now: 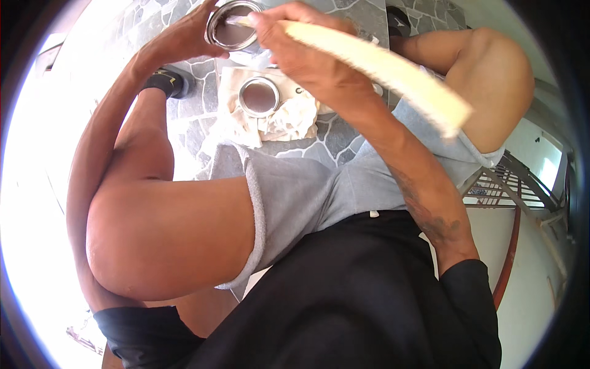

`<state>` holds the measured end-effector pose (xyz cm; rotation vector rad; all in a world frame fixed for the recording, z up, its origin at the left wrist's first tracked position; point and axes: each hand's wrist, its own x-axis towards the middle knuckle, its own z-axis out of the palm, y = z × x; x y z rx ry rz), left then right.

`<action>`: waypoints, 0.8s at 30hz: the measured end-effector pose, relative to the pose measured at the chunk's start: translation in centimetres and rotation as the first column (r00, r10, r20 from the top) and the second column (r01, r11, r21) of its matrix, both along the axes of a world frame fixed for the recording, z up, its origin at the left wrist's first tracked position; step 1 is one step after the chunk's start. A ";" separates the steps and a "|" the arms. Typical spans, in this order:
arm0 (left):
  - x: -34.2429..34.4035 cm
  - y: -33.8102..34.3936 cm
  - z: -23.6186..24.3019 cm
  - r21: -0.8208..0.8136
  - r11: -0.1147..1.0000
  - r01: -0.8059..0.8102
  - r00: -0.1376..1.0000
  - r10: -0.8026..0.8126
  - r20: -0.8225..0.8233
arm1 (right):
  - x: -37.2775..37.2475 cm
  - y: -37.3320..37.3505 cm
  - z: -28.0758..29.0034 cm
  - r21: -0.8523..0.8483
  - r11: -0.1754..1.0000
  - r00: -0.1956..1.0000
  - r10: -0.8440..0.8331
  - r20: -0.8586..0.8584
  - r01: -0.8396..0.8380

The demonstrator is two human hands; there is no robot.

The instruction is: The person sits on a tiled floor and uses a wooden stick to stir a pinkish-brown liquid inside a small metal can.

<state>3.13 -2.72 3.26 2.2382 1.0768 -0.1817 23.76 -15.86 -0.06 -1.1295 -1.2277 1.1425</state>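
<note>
My left hand [200, 34] is curled round the side of an open metal tin [232, 43] of brown liquid at the top centre. My right hand [292, 52] grips a long, pale, flat stick [399, 74] near one end; its thin tip reaches into that tin, and the rest slants down to the right, its edges fuzzy. Below, a second open tin [259, 96] of similar brown liquid sits on a cream cloth [289, 120], which is bunched at the front. The base of the held tin is partly hidden.
Grey stone-patterned flooring [326, 141] lies under the tins and cloth. My bent legs, in grey shorts, are on either side, with a dark shoe [166, 81] at the left. A slatted metal frame [510, 184] with a red curved piece [513, 246] stands at the right. The left edge is glaringly bright.
</note>
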 end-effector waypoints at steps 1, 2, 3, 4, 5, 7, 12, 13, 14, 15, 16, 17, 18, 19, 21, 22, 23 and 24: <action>-2.1 0.7 -2.1 0.027 0.999 -0.039 0.999 0.039 -0.019 | -1.0 0.3 -0.6 0.012 1.000 1.000 -0.012 0.024 0.011; -3.2 1.3 -3.9 0.046 0.997 -0.067 0.997 0.068 -0.030 | -1.3 0.5 -1.2 0.151 0.984 0.970 -0.126 0.208 0.095; -3.2 1.7 -4.6 0.076 0.997 -0.012 1.000 0.013 -0.014 | -0.8 0.5 -2.5 0.149 0.988 0.971 -0.076 0.226 0.043; -4.0 2.1 -5.3 0.082 0.997 -0.018 1.000 0.019 -0.018 | -0.7 0.7 -2.6 0.150 0.988 0.972 -0.015 0.236 -0.022; -4.7 2.5 -5.9 0.207 0.975 0.079 0.997 -0.082 0.004 | -0.6 0.5 -2.7 0.155 0.988 0.973 -0.010 0.232 -0.027; -4.5 2.2 -5.9 0.320 0.933 0.165 0.983 -0.181 0.020 | -0.1 0.3 -0.9 0.148 0.989 0.952 -0.066 0.299 0.022; -2.3 1.5 -4.1 0.070 0.997 -0.029 0.997 0.034 -0.071 | -0.7 1.8 -1.7 0.403 0.915 0.955 -0.149 0.255 0.035; -2.8 1.8 -4.1 0.109 0.994 0.031 0.999 -0.027 -0.039 | -0.9 1.9 -2.2 0.399 0.917 0.937 -0.146 0.317 0.008; -3.4 2.0 -4.3 0.116 0.993 0.027 0.999 -0.022 -0.044 | -0.9 1.7 -2.7 0.406 0.914 0.939 -0.144 0.311 0.006; -3.6 2.0 -4.4 0.173 0.983 0.068 0.997 -0.061 -0.046 | -0.8 1.5 -2.9 0.356 0.935 0.941 -0.117 0.317 -0.003; -3.1 1.6 -4.3 0.225 0.968 0.109 0.994 -0.101 -0.045 | -0.7 1.0 -1.9 0.299 0.954 0.941 -0.090 0.325 -0.012; -2.6 1.8 -3.8 0.127 0.989 0.072 0.995 -0.061 -0.083 | -0.1 0.8 -0.8 0.265 0.964 0.908 -0.115 0.403 0.004; -2.3 1.7 -3.6 0.124 0.990 0.070 0.995 -0.060 -0.082 | 0.2 0.6 0.9 0.220 0.976 0.912 -0.092 0.399 0.002; -2.5 1.7 -3.4 0.086 0.995 0.057 0.994 -0.048 -0.102 | -0.1 0.5 1.6 0.194 0.981 0.916 -0.068 0.394 -0.011; -1.5 1.5 -3.0 0.025 0.999 0.042 0.995 -0.039 -0.096 | 0.1 0.7 1.2 0.210 0.977 0.905 -0.057 0.422 -0.036; -1.5 1.7 -2.9 0.031 0.999 0.044 0.995 -0.040 -0.095 | 0.0 1.0 0.0 0.252 0.966 0.894 -0.063 0.445 -0.058; -1.6 2.0 -3.0 0.054 0.993 0.104 0.993 -0.101 -0.061 | 0.1 1.1 -1.2 0.272 0.960 0.900 -0.057 0.433 -0.070; -2.0 1.9 -3.1 0.076 0.985 0.154 0.988 -0.152 -0.033 | 0.3 1.0 -1.0 0.276 0.958 0.902 -0.051 0.429 -0.077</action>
